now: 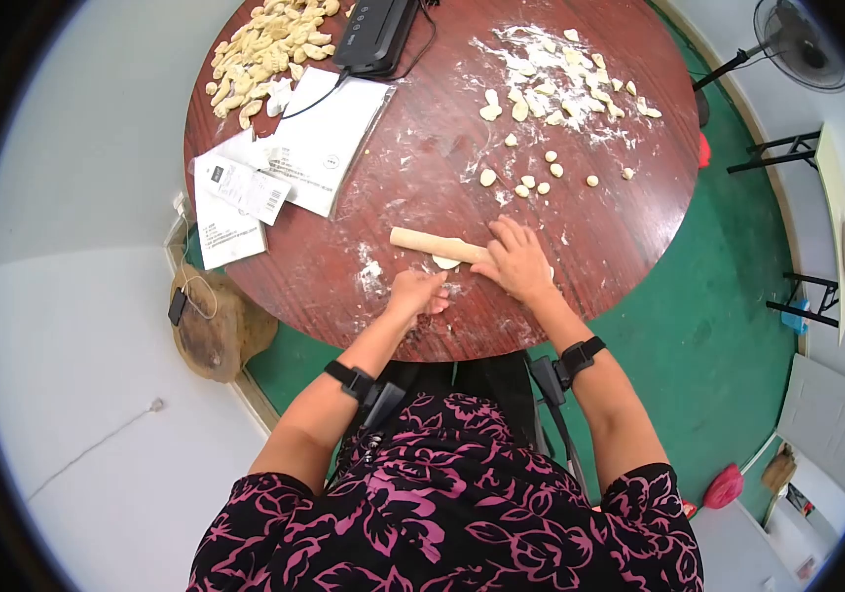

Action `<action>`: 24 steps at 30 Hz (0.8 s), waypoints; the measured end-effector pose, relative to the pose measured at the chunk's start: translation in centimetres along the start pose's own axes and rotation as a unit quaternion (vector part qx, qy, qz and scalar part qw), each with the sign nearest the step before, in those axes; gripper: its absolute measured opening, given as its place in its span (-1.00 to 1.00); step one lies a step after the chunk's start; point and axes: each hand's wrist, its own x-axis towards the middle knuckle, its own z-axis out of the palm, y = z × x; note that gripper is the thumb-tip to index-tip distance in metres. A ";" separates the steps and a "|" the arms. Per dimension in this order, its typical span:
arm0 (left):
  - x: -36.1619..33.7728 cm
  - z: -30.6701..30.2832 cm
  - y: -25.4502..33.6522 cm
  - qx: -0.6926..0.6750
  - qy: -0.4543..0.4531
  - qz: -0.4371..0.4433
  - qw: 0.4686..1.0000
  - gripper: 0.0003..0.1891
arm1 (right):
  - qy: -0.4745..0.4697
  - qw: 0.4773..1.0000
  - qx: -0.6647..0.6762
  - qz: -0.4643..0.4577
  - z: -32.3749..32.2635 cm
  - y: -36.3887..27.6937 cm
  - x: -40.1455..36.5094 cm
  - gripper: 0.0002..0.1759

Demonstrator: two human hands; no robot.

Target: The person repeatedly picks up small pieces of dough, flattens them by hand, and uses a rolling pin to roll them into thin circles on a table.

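Note:
A pale wooden rolling pin (434, 244) lies across the near part of the round table, over a small dough wrapper (446, 263). My right hand (519, 262) covers the pin's right end, thumb along it and fingers over the top. On the near side of the pin, my left hand (418, 295) is closed, its fingertips pinched at the wrapper's near edge. Small dough balls (528, 182) sit beyond the pin. Farther back, flattened dough pieces (546, 89) are scattered in white flour.
The reddish-brown table (422, 178) carries a heap of shaped dough pieces (269, 49), a black appliance (375, 37) with a cord, and white printed packets (329, 143) on the left. A wooden stump (210, 335) stands at left on the green floor; a fan (802, 44) is at right.

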 end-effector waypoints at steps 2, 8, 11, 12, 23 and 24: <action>1.2 1.3 0.0 -0.028 0.002 0.003 1.000 -0.78 | 0.014 0.999 0.025 0.018 0.2 -0.9 -0.7 -0.52; 2.1 3.4 -0.1 -0.103 0.064 0.028 0.992 -0.84 | 0.014 0.992 0.046 0.116 -0.3 -1.4 -1.5 -0.53; 1.8 4.0 0.1 -0.141 0.100 0.044 0.984 -0.83 | 0.034 0.974 0.096 0.200 -1.5 -0.8 -2.9 -0.54; 1.5 4.3 0.7 -0.149 0.121 0.049 0.980 -0.82 | 0.047 0.970 0.111 0.212 -1.8 -0.5 -3.5 -0.54; 1.7 3.8 0.4 0.124 0.111 0.133 0.977 -0.81 | 0.061 0.969 0.109 0.212 -1.7 -1.0 -4.9 -0.52; 1.3 3.5 0.2 0.128 0.130 0.134 0.974 -0.80 | 0.064 0.971 0.109 0.204 -1.5 -1.1 -4.9 -0.53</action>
